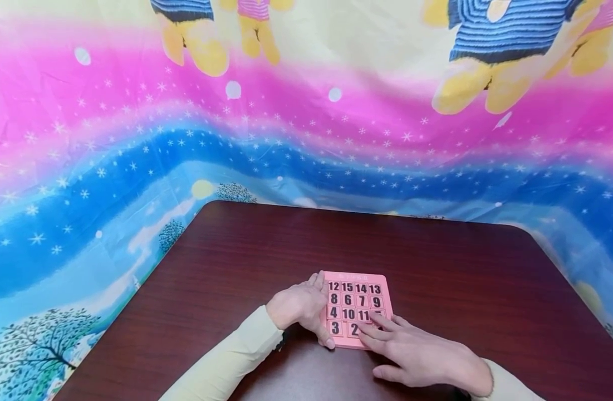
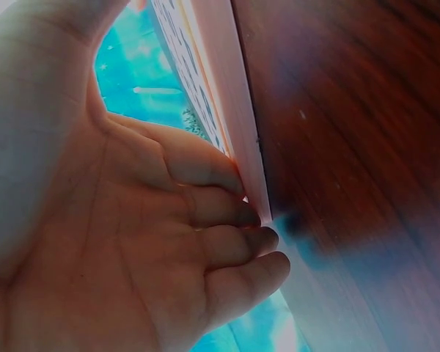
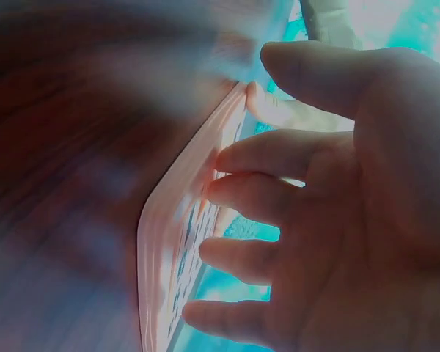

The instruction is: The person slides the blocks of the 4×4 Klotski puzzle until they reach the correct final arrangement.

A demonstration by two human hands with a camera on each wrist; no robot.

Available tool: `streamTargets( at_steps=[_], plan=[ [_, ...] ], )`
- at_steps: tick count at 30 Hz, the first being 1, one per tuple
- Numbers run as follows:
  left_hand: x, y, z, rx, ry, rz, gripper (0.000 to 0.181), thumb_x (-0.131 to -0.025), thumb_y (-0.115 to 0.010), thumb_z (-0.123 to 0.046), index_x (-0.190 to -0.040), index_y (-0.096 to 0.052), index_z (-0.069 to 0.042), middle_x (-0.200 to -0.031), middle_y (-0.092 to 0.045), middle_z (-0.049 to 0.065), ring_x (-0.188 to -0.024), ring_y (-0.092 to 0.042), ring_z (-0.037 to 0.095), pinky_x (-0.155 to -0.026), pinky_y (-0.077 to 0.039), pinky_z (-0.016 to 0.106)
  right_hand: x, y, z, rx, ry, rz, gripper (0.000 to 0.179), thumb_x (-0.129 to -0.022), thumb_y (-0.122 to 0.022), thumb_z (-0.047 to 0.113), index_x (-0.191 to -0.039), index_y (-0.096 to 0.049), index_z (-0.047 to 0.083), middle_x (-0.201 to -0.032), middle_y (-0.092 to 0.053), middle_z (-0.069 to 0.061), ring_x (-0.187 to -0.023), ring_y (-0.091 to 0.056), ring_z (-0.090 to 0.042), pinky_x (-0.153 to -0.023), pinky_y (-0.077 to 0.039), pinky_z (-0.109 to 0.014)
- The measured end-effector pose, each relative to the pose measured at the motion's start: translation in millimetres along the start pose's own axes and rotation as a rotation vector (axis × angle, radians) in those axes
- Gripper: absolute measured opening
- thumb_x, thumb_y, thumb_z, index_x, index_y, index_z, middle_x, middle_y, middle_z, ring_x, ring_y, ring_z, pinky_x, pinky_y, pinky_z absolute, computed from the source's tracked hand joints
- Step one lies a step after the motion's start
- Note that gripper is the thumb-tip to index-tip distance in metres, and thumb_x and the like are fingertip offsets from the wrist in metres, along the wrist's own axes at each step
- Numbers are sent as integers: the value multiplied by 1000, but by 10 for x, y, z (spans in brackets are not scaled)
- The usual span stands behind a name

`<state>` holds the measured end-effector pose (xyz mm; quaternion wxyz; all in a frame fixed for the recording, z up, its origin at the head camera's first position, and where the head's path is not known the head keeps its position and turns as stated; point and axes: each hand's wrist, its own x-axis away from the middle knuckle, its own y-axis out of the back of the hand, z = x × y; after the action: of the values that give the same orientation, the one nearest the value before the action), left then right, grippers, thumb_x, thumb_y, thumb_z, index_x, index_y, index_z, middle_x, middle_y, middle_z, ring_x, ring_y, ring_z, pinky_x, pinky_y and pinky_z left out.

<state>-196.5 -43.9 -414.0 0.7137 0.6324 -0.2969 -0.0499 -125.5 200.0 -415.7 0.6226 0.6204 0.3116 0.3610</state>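
Observation:
A pink number slide puzzle [image 1: 357, 277] lies flat on the table, its square tiles bearing black numerals. Along its left side rests my left hand [image 1: 301, 303], fingers toward the far left corner and thumb by the near left corner. In the left wrist view the fingertips [image 2: 238, 213] touch the puzzle's side edge. My right hand [image 1: 421, 353] reaches over the near right corner, with fairly straight, spread fingers on the lower right tiles. Those fingers hide part of the two lower rows. The right thumb stays off the puzzle, over the table.
The dark brown wooden table [image 1: 266, 245] has rounded far corners. Behind it and at both sides hangs a colourful printed cloth [image 1: 306, 128] with snowflakes, trees and bear figures.

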Motion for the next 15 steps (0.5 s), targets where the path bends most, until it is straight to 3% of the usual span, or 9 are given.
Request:
streamTargets(
  at_steps=[9, 15],
  plan=[
    [14, -22, 27, 8, 1, -17, 136, -56, -78, -78, -154, -25, -1, -164, -17, 18, -151, -22, 28, -121, -30, 37, -151, 7, 43, 11, 25, 7, 56, -99, -49, 51, -143, -52, 15, -148, -52, -5, -140, -42, -36, -105, -41, -61],
    [7, -11, 19, -9, -13, -17, 136, -56, -76, -79, -154, -25, 0, -164, -17, 18, -152, -21, 28, -122, -28, 35, -69, 45, 24, -55, -36, 27, 59, -99, -46, 54, -146, -49, 19, -151, -49, -3, -142, -40, -36, -107, -39, -62]
  ],
)
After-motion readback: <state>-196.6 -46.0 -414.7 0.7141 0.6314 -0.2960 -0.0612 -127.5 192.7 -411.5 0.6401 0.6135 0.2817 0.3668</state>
